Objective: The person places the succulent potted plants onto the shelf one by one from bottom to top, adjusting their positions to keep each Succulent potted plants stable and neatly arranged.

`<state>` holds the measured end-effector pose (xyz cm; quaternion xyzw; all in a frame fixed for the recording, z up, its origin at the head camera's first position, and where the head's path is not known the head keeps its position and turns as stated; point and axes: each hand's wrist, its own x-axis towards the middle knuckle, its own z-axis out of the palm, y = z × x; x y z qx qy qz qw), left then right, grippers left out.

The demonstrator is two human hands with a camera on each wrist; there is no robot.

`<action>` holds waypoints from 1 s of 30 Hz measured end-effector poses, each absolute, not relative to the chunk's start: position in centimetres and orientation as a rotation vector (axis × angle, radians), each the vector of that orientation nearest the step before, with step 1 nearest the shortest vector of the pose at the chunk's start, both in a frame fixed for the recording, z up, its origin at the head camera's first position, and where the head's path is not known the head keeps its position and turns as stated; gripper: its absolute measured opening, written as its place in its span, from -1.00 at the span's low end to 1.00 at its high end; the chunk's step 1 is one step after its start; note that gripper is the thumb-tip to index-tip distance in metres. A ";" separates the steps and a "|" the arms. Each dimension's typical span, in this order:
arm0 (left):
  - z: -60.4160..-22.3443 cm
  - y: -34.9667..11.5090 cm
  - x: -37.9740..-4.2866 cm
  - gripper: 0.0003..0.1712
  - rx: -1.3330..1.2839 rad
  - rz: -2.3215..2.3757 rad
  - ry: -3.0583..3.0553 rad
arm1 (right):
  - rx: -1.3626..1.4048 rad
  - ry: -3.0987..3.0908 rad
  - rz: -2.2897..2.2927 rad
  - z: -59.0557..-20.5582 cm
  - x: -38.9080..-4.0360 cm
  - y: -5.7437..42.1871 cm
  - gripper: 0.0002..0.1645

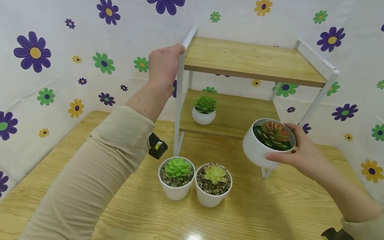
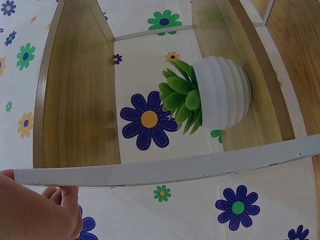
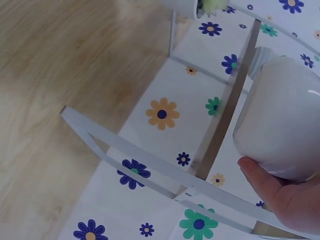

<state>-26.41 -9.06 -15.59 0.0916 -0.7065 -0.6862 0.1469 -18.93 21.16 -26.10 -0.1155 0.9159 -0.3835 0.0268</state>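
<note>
You've 1 ribbed wht succulent pot (image 1: 203,117) shelved, R fingers (image 3: 257,177) curled round a bowl-shaped wht pot (image 1: 259,150), L fingers (image 2: 70,202) gripping the wht-framed wooden rack (image 1: 252,60), 2 tapered wht pots (image 1: 174,192) (image 1: 209,200) prob. remaining on tabletop (image 1: 247,231).

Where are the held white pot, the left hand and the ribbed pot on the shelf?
Held white pot (image 1: 256,151), head view: its outer wall.
Left hand (image 1: 164,64), head view: back of the hand.
Ribbed pot (image 2: 220,92), left wrist view: its ribbed side.
</note>
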 end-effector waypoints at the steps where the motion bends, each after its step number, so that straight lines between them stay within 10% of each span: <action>1: -15.6 -9.1 -26.4 -0.71 0.262 -1.975 -2.031 | -0.346 2.835 -1.178 -25.8 -19.1 21.0 0.11; 24: -15.5 -9.3 -26.4 -0.81 0.256 -2.005 -2.005 | -0.214 2.867 -1.162 -22.9 -23.8 18.1 0.25; 30: -15.6 -9.3 -26.3 -0.56 0.231 -2.006 -2.010 | -0.168 2.870 -1.112 -23.0 -24.7 17.7 0.28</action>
